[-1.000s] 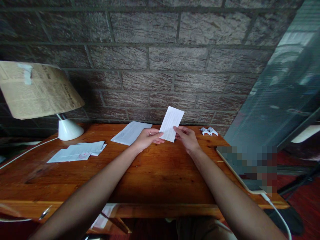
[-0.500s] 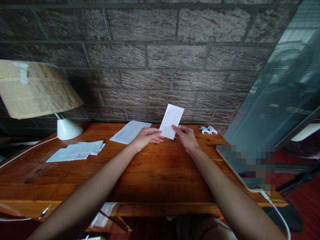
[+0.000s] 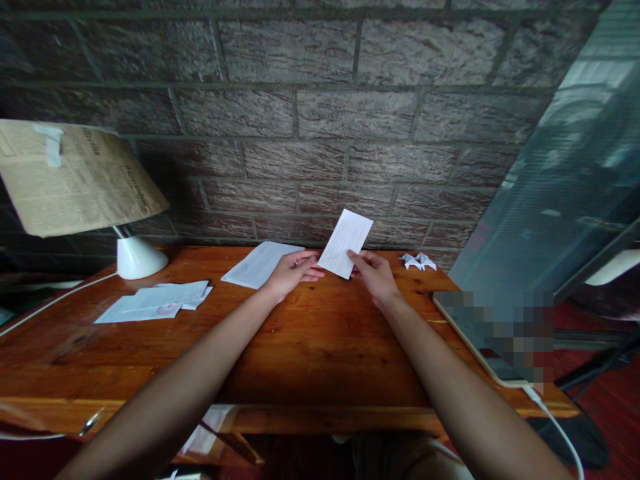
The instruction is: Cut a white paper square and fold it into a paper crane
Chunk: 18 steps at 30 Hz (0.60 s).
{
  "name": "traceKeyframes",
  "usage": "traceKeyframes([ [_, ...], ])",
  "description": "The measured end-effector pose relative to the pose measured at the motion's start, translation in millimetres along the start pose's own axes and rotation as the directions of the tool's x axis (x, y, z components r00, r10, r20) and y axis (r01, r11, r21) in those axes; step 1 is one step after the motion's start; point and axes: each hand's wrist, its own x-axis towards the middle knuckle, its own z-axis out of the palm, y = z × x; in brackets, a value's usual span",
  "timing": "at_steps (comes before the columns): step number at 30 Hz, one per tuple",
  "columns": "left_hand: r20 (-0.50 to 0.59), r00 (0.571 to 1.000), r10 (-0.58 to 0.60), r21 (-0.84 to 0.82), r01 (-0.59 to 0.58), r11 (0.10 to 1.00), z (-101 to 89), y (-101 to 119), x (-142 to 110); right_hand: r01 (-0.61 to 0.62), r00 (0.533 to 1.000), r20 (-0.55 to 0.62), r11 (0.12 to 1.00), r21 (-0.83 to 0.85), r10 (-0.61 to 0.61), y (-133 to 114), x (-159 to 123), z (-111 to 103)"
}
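Observation:
My right hand point(image 3: 373, 272) pinches a white sheet of paper point(image 3: 345, 243) by its lower right side, thumb on the front face. The sheet is an upright oblong with faint printed lines, tilted to the right above the wooden table. My left hand point(image 3: 296, 272) is beside the sheet's lower left corner, its fingers stretched out and apart from one another; whether a fingertip still touches the paper is hard to make out. Behind the left hand lies a stack of white paper point(image 3: 257, 262). Two small folded paper pieces point(image 3: 419, 261) stand to the right of my right hand.
A lamp point(image 3: 140, 259) with a newsprint shade stands at the left. Several loose paper slips point(image 3: 150, 303), one red-stamped, lie before it on the wooden table point(image 3: 320, 360). At the right edge rests a tablet point(image 3: 480, 333) with a white cable point(image 3: 557, 427). A brick wall point(image 3: 350, 120) rises behind.
My left hand has let go of the sheet's lower left corner and drawn slightly left, its fingers straightening. The sheet, kept in my right hand, has shifted a little right.

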Motion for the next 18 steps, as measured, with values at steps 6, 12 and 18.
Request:
traceKeyframes([
  [6,-0.178,0.984,0.011,-0.020,-0.015,1.000,-2.7,3.4,1.5,-0.009,1.000,-0.018,1.000,0.013,0.009,1.3,1.4,-1.4],
  [12,-0.010,1.000,-0.013,0.084,0.014,0.996,3.0,5.4,-3.3,0.009,1.000,-0.017,1.000,-0.007,-0.009,1.7,0.7,-0.6],
  [18,0.013,0.999,-0.031,0.134,0.029,0.991,1.0,1.0,-3.4,0.034,0.999,-0.012,0.998,-0.049,-0.035,2.7,0.6,0.3],
])
